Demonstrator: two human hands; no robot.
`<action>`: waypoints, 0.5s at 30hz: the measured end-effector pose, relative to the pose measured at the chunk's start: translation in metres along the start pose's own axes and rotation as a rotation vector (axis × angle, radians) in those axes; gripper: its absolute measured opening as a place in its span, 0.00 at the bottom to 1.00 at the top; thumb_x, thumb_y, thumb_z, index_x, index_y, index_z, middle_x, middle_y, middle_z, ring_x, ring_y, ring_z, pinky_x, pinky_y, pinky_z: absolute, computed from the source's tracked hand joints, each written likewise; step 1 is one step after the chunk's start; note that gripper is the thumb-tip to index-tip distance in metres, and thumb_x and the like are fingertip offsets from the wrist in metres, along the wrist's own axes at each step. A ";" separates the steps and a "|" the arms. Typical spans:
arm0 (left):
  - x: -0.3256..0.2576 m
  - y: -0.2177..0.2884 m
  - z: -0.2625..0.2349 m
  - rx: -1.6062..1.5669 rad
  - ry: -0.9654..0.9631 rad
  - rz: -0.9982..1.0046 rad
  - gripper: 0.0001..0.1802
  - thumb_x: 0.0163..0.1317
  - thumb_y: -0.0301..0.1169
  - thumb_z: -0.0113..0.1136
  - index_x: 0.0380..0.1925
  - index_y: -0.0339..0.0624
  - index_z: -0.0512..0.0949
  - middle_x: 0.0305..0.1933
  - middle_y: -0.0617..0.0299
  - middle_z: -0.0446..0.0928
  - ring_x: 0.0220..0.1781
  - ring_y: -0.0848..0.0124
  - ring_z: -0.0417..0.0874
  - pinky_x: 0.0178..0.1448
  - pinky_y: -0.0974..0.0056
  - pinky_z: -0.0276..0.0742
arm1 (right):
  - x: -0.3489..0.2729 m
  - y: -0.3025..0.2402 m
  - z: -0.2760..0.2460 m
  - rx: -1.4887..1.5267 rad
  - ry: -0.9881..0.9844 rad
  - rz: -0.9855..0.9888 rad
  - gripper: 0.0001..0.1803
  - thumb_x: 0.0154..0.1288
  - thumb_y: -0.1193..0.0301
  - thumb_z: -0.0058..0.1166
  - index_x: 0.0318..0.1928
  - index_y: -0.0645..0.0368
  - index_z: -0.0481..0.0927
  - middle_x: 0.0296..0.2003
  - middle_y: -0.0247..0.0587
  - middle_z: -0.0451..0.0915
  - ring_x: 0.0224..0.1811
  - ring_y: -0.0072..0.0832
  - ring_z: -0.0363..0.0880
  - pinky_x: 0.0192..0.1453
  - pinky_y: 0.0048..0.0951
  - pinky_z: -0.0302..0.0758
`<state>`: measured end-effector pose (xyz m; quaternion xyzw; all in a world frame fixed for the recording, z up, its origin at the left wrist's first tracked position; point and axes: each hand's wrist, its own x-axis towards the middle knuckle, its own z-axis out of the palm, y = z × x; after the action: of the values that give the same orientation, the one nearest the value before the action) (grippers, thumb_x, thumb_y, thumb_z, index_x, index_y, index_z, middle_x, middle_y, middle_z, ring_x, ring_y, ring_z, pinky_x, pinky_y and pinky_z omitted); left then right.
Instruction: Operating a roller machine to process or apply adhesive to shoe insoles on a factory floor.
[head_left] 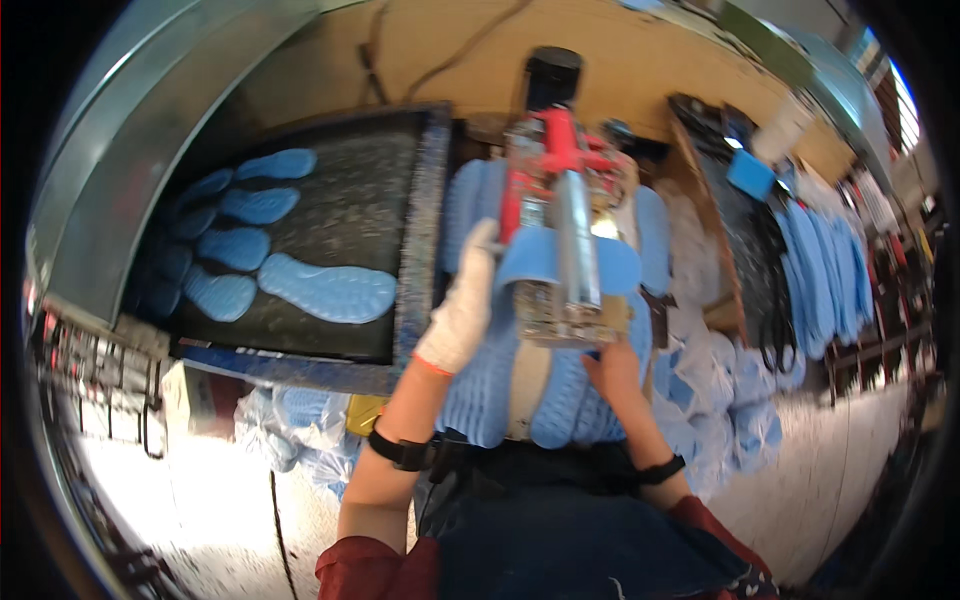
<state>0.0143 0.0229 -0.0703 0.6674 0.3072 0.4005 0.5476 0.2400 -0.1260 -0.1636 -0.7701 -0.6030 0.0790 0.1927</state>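
Observation:
A red and metal machine (560,170) with a shiny steel roller (577,240) stands in front of me. A curved blue shoe sole (530,257) lies across it, passing behind the roller. My left hand (462,315), in a white glove, is raised beside the machine at the sole's left end. Its fingers look stretched upward, though blurred; contact with the sole is unclear. My bare right hand (615,372) reaches under the machine's front edge, at the rows of blue ridged soles (560,405) below. Its fingertips are partly hidden there.
At left, a dark tray with a worn blue rim (420,200) bears several loose blue soles (328,288). Clear bags of blue soles (710,375) stand low at right, others (300,415) under the tray. A black-topped bench (735,240) with upright soles (825,275) is farther right.

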 end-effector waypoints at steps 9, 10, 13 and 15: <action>-0.056 0.000 -0.018 0.141 -0.130 0.103 0.35 0.80 0.50 0.25 0.73 0.32 0.55 0.75 0.50 0.59 0.78 0.64 0.57 0.79 0.63 0.50 | 0.000 -0.028 0.005 -0.092 -0.099 0.106 0.36 0.45 0.65 0.75 0.57 0.57 0.76 0.54 0.53 0.77 0.51 0.52 0.79 0.51 0.47 0.77; -0.063 0.006 -0.022 -0.113 -0.154 -0.091 0.35 0.80 0.50 0.25 0.73 0.33 0.55 0.75 0.51 0.60 0.77 0.65 0.58 0.79 0.63 0.52 | 0.004 -0.028 0.004 -0.062 -0.117 0.142 0.37 0.44 0.65 0.75 0.58 0.56 0.75 0.52 0.53 0.79 0.51 0.52 0.79 0.52 0.47 0.77; -0.082 0.035 -0.027 -0.433 -0.145 -0.407 0.33 0.80 0.49 0.28 0.72 0.34 0.58 0.72 0.54 0.64 0.72 0.67 0.64 0.76 0.62 0.58 | 0.011 -0.018 -0.004 0.022 -0.170 0.101 0.30 0.49 0.66 0.72 0.54 0.57 0.79 0.47 0.50 0.82 0.46 0.46 0.81 0.48 0.41 0.76; -0.091 0.055 -0.031 -0.566 -0.092 -0.439 0.29 0.79 0.42 0.33 0.70 0.33 0.59 0.68 0.52 0.67 0.68 0.65 0.69 0.73 0.62 0.62 | 0.012 -0.006 -0.011 0.189 -0.174 0.152 0.22 0.55 0.65 0.67 0.49 0.60 0.81 0.41 0.52 0.83 0.42 0.47 0.83 0.46 0.41 0.76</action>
<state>-0.0590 -0.0512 -0.0321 0.4249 0.2953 0.3123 0.7967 0.2417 -0.1159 -0.1498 -0.7822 -0.5474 0.2159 0.2048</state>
